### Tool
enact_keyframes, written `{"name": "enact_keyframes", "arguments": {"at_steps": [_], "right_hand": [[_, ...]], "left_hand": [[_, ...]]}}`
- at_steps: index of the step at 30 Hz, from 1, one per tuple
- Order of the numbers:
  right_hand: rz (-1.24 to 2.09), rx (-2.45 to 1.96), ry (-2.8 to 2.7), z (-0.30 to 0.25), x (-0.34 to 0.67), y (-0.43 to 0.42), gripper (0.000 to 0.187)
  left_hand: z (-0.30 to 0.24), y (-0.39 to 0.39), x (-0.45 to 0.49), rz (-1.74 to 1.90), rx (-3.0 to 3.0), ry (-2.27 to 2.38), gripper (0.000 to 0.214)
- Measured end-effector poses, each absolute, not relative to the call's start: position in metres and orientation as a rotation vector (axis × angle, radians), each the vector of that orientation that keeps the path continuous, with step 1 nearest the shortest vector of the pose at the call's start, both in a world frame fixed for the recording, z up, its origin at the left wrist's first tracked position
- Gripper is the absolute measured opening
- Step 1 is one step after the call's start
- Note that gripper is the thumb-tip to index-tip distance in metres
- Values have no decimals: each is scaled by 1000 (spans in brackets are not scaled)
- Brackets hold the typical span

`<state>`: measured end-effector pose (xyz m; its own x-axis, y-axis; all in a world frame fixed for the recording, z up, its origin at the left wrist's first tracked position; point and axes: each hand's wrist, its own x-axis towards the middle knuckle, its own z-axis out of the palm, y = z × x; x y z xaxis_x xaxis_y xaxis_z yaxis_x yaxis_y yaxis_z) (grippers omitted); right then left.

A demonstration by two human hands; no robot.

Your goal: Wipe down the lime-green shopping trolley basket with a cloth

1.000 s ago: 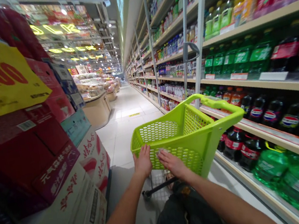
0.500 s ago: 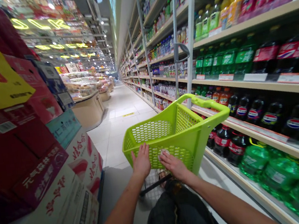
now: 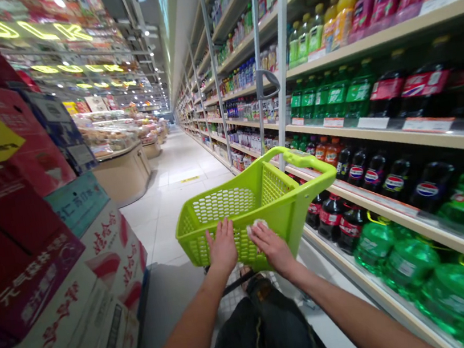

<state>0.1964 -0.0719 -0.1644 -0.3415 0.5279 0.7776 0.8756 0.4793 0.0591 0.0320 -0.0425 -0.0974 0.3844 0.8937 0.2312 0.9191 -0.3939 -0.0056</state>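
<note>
A lime-green shopping cart [image 3: 292, 203] with a perforated basket stands sideways before me. My left hand [image 3: 223, 245] lies against its near side wall, fingers stretched up close to the rim. My right hand [image 3: 272, 246] is farther along the same wall, nearer the handle [image 3: 305, 161]. Under its fingertips is a crumpled white tissue [image 3: 257, 226], pressed to the plastic and partly covered by the fingers.
Shelves of bottled drinks [image 3: 352, 91] run along the right, with large green bottles [image 3: 404, 265] at the bottom. Stacked drink cartons [image 3: 107, 237] rise close on the left. A tiled aisle [image 3: 173, 159] leads away past a food counter [image 3: 122, 175].
Both hands have slid along the cart's side toward the handle end, the tissue moving with the right hand. My view has turned slightly to the right.
</note>
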Motion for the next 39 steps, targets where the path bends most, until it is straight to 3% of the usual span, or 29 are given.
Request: {"name": "enact_keyframes", "arguments": {"at_steps": [3,9,15,21,27,33,39], "right_hand": [[-619,-1186,-1922,-152,204,-66,41],[-598,-1183,-2060,-185,221,-81,39],[-675,-1200,-1862,-145,235,-74,42],[-701,-1216,-1925,-165,251,-87,44],[-765,-1224,-1743,-119,273,-86,43],[-775,-1163,-1935,-150,283,-100,41],[-799,-1236,-1541,-81,318,-99,45]], "left_hand": [[-97,-46,46,-329,-2547,-1537,64],[-98,-49,59,-328,-2556,-1582,64],[-95,-50,74,-408,-2579,-1478,64],[-100,-50,81,-389,-2566,-1527,68],[-104,-50,83,-355,-2524,-1560,70],[-103,-51,79,-332,-2548,-1502,69],[-103,-54,80,-325,-2548,-1524,74]]}}
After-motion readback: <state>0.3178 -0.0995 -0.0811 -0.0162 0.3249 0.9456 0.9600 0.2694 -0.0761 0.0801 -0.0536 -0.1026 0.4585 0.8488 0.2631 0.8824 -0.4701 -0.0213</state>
